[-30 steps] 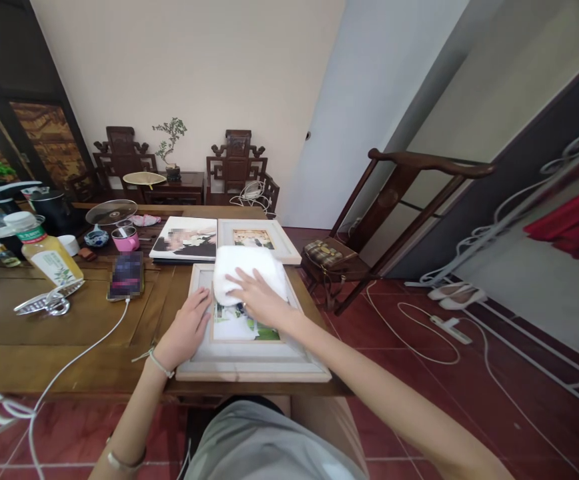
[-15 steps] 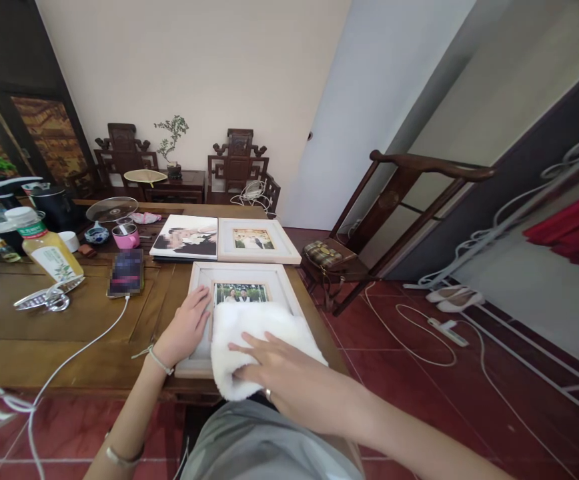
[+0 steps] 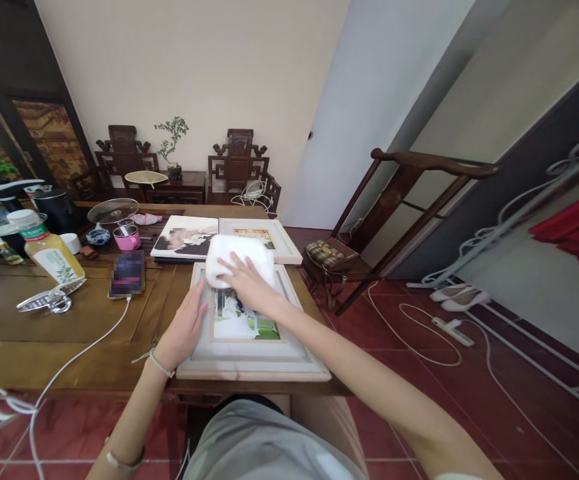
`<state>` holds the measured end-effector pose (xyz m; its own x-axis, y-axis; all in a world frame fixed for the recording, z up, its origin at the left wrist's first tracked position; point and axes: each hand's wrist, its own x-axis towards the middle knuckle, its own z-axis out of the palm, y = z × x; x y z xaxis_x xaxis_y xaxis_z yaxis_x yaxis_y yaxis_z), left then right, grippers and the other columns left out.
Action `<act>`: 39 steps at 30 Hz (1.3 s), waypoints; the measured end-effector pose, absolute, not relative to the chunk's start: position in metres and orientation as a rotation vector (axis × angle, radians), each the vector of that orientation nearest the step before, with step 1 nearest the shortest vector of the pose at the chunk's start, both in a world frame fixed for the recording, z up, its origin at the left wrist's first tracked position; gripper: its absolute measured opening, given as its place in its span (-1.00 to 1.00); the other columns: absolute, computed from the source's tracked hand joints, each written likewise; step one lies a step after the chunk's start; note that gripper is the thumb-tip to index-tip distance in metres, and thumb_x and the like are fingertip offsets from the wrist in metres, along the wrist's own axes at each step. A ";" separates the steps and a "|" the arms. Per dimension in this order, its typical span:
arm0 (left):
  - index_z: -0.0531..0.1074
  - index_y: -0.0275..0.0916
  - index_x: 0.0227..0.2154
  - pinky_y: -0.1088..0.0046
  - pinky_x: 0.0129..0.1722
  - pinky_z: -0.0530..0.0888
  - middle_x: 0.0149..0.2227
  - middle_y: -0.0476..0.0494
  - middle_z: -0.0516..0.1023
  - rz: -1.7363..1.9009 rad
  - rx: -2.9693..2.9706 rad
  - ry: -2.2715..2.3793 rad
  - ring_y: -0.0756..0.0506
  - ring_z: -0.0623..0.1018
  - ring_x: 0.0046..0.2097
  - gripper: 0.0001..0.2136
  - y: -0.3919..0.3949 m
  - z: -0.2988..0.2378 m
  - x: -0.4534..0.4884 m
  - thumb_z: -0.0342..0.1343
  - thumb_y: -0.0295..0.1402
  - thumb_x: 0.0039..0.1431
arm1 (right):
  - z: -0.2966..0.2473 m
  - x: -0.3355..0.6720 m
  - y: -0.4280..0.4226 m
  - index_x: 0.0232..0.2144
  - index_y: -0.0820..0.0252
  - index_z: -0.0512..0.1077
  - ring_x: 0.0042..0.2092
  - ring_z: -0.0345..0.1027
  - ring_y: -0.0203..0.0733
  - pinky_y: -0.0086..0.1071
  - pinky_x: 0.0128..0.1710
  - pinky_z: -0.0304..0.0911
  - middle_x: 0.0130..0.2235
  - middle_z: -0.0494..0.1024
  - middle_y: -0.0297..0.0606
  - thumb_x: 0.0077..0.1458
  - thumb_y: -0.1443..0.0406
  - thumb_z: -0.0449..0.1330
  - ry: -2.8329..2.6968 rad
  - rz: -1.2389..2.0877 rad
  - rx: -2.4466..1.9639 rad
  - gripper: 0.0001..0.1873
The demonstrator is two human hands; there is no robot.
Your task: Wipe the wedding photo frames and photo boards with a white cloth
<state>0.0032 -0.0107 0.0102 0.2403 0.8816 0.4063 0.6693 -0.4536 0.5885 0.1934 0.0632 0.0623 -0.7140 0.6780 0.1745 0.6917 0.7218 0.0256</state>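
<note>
A pale wooden picture frame [image 3: 259, 375] lies flat near the table's front edge, holding an outdoor photo [image 3: 232, 325] with a white dress and green grass. My right hand [image 3: 249, 283] has its fingers spread over a fluffy white cloth [image 3: 227, 250], holding it against the far side of the frame. The cloth and hand hide the photo's upper part. Along the frame's left side rests my left hand [image 3: 185, 330], fingers stretched out and touching the border. Just behind lie a second framed photo [image 3: 288, 250] and a photo album [image 3: 177, 233], side by side.
Left on the wooden table [image 3: 94, 363] are a charging phone [image 3: 127, 273], a silver hair clip [image 3: 52, 299], a yellow bottle [image 3: 54, 257] and a pink mug [image 3: 127, 239]. A wooden chair [image 3: 389, 200] with a plaid bag [image 3: 323, 253] stands to the right.
My right hand has pushed the white cloth away from me, from the frame's near part to its far edge, uncovering the photo's lower part. My left hand has stayed at the left side.
</note>
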 end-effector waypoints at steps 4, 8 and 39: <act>-0.10 -0.31 0.30 0.17 0.30 0.04 0.33 -0.34 -0.01 1.079 2.177 1.431 -0.17 0.04 0.34 -0.47 -0.013 0.013 0.004 -0.25 -0.19 0.36 | 0.067 0.174 0.036 0.07 0.22 0.35 0.32 -0.22 0.28 0.30 0.14 -0.06 0.32 0.03 -0.07 0.08 0.61 -0.06 -2.942 -0.079 -1.083 -0.45; -0.11 -0.26 0.31 0.12 0.30 0.01 0.35 -0.31 -0.05 1.102 2.151 1.410 -0.20 0.01 0.34 -0.44 -0.014 0.011 0.003 -0.23 -0.12 0.34 | 0.073 0.166 -0.004 0.04 0.32 0.39 0.28 -0.14 0.39 0.29 0.12 0.00 0.30 0.06 0.04 0.09 0.52 0.05 -3.061 -0.053 -1.081 -0.55; 0.29 -0.24 0.15 0.13 0.22 0.24 0.22 -0.27 0.27 0.808 2.366 1.415 -0.21 0.25 0.25 -0.60 -0.014 0.013 0.003 -0.05 -0.29 0.28 | 0.114 0.245 0.067 -0.02 0.36 0.42 0.15 0.21 0.05 -0.14 0.05 0.22 0.14 0.34 0.04 -0.06 0.64 -0.05 -2.166 -0.227 -1.193 -0.44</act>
